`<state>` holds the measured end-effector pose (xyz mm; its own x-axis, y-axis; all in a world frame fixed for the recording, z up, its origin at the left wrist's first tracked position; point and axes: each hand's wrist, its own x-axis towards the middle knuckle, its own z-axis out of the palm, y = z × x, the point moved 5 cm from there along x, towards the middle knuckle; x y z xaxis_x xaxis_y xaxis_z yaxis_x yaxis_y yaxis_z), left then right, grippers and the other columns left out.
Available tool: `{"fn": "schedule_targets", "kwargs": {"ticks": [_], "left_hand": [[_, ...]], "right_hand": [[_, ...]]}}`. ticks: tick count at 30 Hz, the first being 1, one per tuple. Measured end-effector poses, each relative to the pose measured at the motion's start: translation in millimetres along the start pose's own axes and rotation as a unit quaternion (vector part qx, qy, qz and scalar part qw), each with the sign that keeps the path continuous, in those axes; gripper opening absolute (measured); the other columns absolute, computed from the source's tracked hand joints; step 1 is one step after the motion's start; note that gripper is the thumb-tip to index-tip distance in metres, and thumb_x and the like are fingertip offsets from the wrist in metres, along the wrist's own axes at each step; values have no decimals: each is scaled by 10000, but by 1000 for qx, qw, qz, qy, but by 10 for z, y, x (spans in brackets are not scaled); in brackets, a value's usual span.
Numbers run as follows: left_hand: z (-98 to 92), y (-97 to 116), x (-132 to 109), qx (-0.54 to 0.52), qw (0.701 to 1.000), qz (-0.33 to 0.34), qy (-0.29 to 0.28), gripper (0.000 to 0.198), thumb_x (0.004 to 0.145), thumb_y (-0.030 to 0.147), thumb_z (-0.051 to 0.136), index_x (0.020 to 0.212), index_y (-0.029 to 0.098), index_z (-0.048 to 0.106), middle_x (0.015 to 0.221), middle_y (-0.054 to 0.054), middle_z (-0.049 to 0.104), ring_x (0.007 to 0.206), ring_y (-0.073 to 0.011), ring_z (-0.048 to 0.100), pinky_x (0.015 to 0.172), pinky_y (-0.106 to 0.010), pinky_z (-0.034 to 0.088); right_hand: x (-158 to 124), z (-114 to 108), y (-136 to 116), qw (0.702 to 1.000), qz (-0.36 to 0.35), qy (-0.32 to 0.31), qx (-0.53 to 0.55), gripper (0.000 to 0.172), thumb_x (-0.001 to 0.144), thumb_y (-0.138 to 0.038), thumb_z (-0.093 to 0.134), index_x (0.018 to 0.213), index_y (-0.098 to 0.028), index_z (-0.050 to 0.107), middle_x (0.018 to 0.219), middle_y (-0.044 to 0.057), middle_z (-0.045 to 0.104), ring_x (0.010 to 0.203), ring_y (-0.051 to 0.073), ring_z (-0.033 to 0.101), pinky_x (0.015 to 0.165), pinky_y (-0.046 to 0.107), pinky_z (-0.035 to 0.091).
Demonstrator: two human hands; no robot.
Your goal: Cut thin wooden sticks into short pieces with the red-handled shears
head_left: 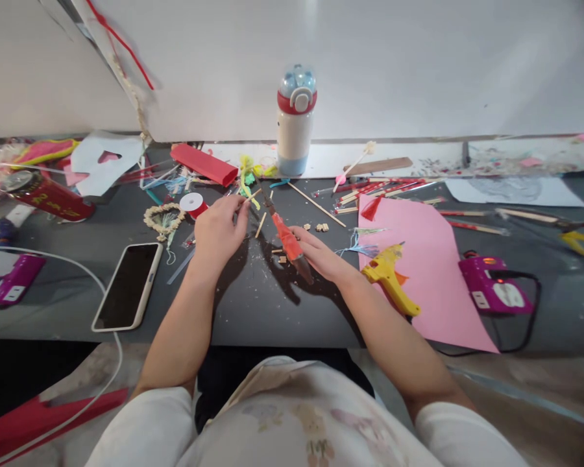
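My left hand (220,232) is closed, pinching a short thin wooden stick (254,195) between thumb and fingertips. In my right hand (318,251) is a pair of pliers (287,239) with red-orange grips and dark handle ends. The jaws point away from me, close to the stick's far end; whether they touch it I cannot tell. Small cut wooden pieces (322,227) and a short stick (261,225) lie around the pliers. A longer wooden stick (316,204) rests beyond my right hand. Left of my left hand are a red thread spool (200,211) and a beaded heart-shaped loop (164,221).
A white bottle (296,130) stands at the back. On the right, a yellow glue gun (392,279) lies on pink paper (433,259), near a purple power strip (495,285). On the left are a phone (127,285) with a cable and a tipped red can (48,196).
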<state>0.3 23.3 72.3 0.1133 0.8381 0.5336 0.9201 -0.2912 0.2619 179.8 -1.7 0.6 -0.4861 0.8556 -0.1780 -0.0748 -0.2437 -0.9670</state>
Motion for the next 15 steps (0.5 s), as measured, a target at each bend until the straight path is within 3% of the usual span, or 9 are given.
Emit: {"fn": "schedule_targets", "kwargs": {"ticks": [8, 15], "left_hand": [[13, -35, -4, -2, 1000, -19, -9, 255, 962, 348, 459, 960, 205, 670, 879, -66, 729, 865, -201, 673, 710, -296, 457], [33, -14, -12, -9, 1000, 9, -14, 275, 970, 359, 442, 980, 217, 678, 912, -60, 740, 855, -189, 665, 705, -293, 463]], "right_hand": [[2, 21, -16, 999, -10, -15, -27, 203, 842, -350, 578, 986, -213, 535, 803, -16, 469, 691, 127, 439, 602, 249, 378], [1, 31, 5, 999, -10, -24, -26, 221, 845, -348, 575, 1012, -212, 529, 809, -14, 481, 684, 131, 435, 599, 255, 363]]}}
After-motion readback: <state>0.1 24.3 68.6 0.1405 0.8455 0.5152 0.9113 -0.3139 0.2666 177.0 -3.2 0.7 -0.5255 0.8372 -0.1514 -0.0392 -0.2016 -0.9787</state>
